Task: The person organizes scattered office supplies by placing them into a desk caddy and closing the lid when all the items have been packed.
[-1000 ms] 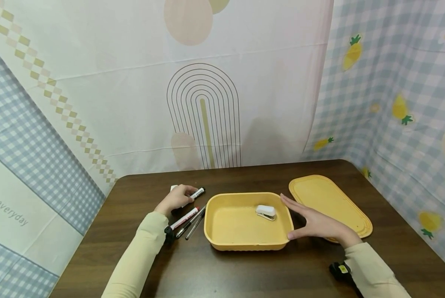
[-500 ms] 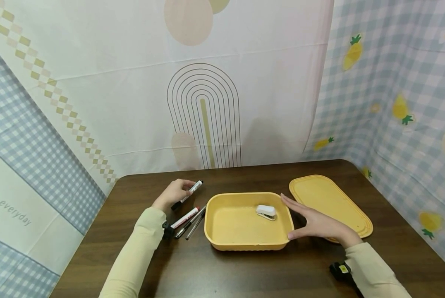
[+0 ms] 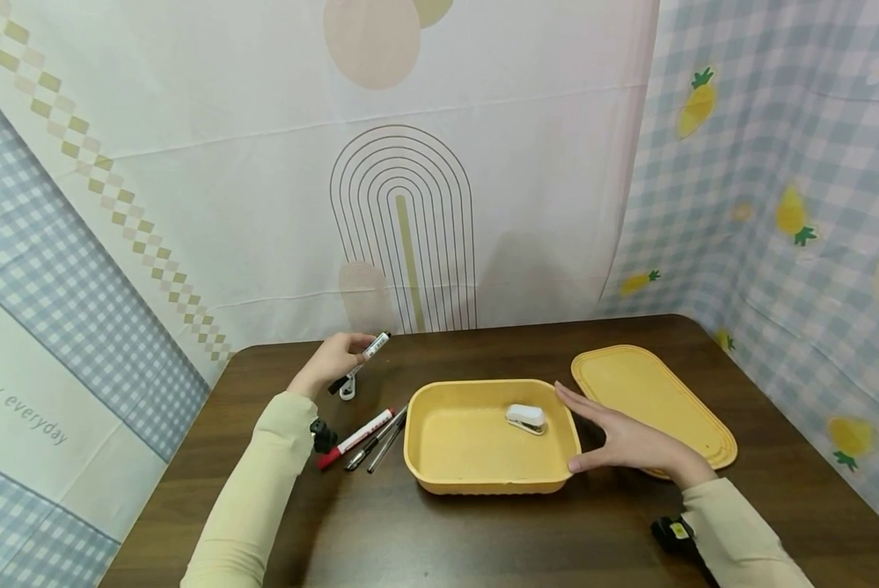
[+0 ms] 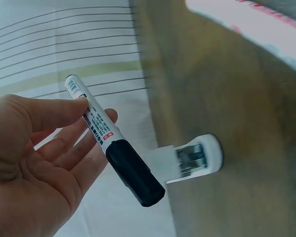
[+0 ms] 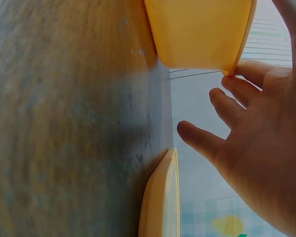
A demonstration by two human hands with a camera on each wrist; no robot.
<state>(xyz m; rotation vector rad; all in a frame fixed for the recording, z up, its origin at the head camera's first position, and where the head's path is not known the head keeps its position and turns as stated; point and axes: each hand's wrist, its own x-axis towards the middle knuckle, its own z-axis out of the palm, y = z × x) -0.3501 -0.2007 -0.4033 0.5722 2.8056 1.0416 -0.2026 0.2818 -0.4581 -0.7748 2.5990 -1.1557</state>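
Observation:
My left hand (image 3: 333, 359) pinches a black-capped white marker (image 4: 96, 118) between thumb and fingers, its cap pointing down and back toward the wrist in the head view. Beneath that hand lies a small white stapler (image 4: 199, 157), partly covered in the head view. My right hand (image 3: 623, 437) is spread at the right end of a yellow plastic box (image 3: 484, 482), thumb at the near corner and a fingertip at the far corner of its rim. Inside the box sits another white stapler (image 3: 525, 418).
A red-capped white marker (image 3: 356, 438) lies left of the box, beside a black pen (image 3: 366, 451) and another slim pen (image 3: 385, 450). To the right, a flat yellow lid (image 3: 653, 400) rests on the brown table (image 3: 439, 539). Patterned cloth (image 3: 542, 163) hangs behind.
The left hand has lifted the black-capped marker up and to the left, uncovering part of the stapler below and the red cap of the other marker. The right hand has stayed put.

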